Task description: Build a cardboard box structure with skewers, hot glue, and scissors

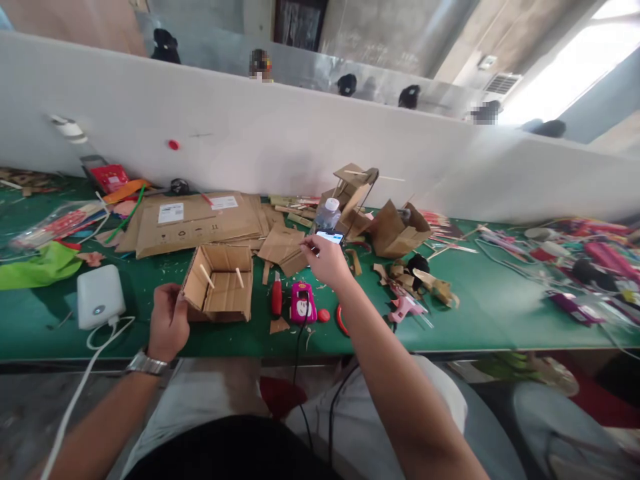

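Plainly, left hand [169,324] pinches cardboard box [225,295] edge; right hand [327,263] curled, grip unclear.

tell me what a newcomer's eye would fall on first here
Probably the open cardboard box, left of centre on the green table, with two pale sticks jutting up inside it and the left hand at its left edge. Next, perhaps the bright magenta gadget, just right of the red-handled cutter. The right hand is farther back, near a lit screen.
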### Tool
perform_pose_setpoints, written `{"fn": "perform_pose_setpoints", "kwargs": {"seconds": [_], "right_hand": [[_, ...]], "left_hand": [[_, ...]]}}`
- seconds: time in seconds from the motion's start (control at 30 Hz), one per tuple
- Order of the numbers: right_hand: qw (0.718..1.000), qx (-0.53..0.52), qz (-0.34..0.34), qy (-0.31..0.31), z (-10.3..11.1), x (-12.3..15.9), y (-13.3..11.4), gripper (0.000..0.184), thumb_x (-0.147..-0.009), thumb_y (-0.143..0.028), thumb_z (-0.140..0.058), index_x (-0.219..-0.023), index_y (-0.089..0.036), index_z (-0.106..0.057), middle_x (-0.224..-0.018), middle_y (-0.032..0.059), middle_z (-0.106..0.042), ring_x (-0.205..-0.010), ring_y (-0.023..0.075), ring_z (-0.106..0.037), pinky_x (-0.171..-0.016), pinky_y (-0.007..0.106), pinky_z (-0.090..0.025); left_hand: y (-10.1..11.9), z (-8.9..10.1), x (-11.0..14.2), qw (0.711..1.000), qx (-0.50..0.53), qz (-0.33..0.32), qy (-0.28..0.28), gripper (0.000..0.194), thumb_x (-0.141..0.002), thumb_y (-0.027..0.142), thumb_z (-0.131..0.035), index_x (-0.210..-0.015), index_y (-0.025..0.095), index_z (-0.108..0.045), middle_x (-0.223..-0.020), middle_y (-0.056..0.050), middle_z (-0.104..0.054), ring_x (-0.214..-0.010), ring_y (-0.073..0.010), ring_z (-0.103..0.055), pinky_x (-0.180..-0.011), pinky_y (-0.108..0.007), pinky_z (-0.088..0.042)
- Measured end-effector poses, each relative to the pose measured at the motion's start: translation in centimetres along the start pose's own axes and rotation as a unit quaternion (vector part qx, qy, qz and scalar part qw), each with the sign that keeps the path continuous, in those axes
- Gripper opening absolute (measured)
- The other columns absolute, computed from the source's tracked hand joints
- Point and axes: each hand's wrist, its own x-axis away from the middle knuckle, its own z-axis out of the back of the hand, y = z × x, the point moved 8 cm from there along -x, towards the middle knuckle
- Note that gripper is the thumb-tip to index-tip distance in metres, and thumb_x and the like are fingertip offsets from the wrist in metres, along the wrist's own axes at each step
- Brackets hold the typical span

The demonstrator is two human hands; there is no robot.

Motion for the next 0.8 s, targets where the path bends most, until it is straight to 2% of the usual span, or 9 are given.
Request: {"fn": "perform_pose_setpoints", "kwargs": {"seconds": [0.1,0.3,0.47,0.57,0.63,0.7,0.73,0.8], "right_hand": [[1.000,-0.005,0.010,-0.007,0.0,0.2,0.0,0.018,-0.096,-0.023,-0.063,-0.100,-0.019,-0.081,-0.093,0.0070,-0.079,-0.084,0.0205,-0.070,-0.081,0.032,-0.053],[0.999,-0.012,0.041,0.034,0.9,0.5,-0.4,0.020,-0.094,-0.022,-0.060,-0.105,-0.019,-0.078,-0.092,0.0061,-0.075,-0.084,0.0212,-0.069,-0.080,0.033,-0.053],[0.998,0.024,0.049,0.003,-0.6,0.6,-0.6,0.021,-0.095,-0.023,-0.057,-0.108,-0.019,-0.073,-0.077,0.0008,-0.064,-0.072,0.0189,-0.062,-0.071,0.030,-0.050],[0.995,0.064,0.076,-0.005,-1.7,0.5,-1.1,0.023,-0.094,-0.018,-0.058,-0.111,-0.018,-0.073,-0.094,0.0064,-0.072,-0.090,0.0231,-0.066,-0.085,0.035,-0.053],[0.993,0.074,0.089,-0.015,-2.4,0.5,-1.3,0.034,-0.093,-0.015,-0.060,-0.125,-0.016,-0.071,-0.121,0.0133,-0.074,-0.112,0.0275,-0.066,-0.100,0.040,-0.052],[0.987,0.110,0.097,-0.059,-3.5,0.6,-1.1,0.050,-0.095,-0.015,-0.062,-0.145,-0.014,-0.062,-0.142,0.0192,-0.068,-0.128,0.0307,-0.063,-0.109,0.043,-0.050],[0.982,0.133,0.102,-0.091,-4.3,0.7,-1.0,0.054,-0.095,-0.015,-0.063,-0.149,-0.012,-0.059,-0.145,0.0212,-0.066,-0.131,0.0316,-0.062,-0.111,0.045,-0.049],[0.966,0.168,0.116,-0.157,-5.8,1.1,-0.6,0.043,-0.098,-0.016,-0.064,-0.140,-0.010,-0.067,-0.138,0.0216,-0.071,-0.130,0.0317,-0.065,-0.112,0.045,-0.049]], "left_hand": [[0.1,0.1,-0.1,1.000,0.006,-0.010,0.005,0.040,-0.103,0.060,-0.055,-0.108,0.020,-0.058,-0.095,-0.007,-0.064,-0.083,-0.0242,-0.064,-0.072,-0.038,-0.052],[-0.7,-0.3,-0.1,1.000,-0.001,0.000,-0.007,0.038,-0.105,0.057,-0.052,-0.112,0.020,-0.057,-0.098,-0.008,-0.065,-0.087,-0.0251,-0.065,-0.077,-0.039,-0.053],[-1.2,-0.9,-0.1,0.999,-0.015,0.018,-0.039,0.039,-0.107,0.057,-0.047,-0.114,0.020,-0.057,-0.101,-0.009,-0.068,-0.092,-0.0257,-0.066,-0.083,-0.039,-0.052],[-0.9,-0.9,-0.1,0.999,-0.019,0.018,-0.039,0.039,-0.107,0.057,-0.046,-0.112,0.021,-0.058,-0.099,-0.008,-0.069,-0.089,-0.0253,-0.067,-0.081,-0.038,-0.052],[-0.6,-0.8,-0.2,0.999,-0.021,0.015,-0.035,0.038,-0.107,0.057,-0.047,-0.110,0.021,-0.059,-0.096,-0.007,-0.069,-0.086,-0.0252,-0.067,-0.079,-0.038,-0.051],[-0.4,-0.8,-0.2,0.999,-0.021,0.015,-0.036,0.038,-0.107,0.057,-0.047,-0.110,0.021,-0.059,-0.094,-0.007,-0.069,-0.085,-0.0252,-0.067,-0.078,-0.038,-0.051],[-0.4,-0.8,-0.2,0.999,-0.020,0.015,-0.039,0.038,-0.107,0.057,-0.047,-0.110,0.021,-0.059,-0.095,-0.007,-0.070,-0.085,-0.0252,-0.067,-0.078,-0.038,-0.051],[-0.5,-0.8,-0.2,0.999,-0.022,0.016,-0.045,0.038,-0.108,0.056,-0.045,-0.111,0.021,-0.059,-0.096,-0.007,-0.070,-0.086,-0.0253,-0.067,-0.078,-0.038,-0.050]]}}
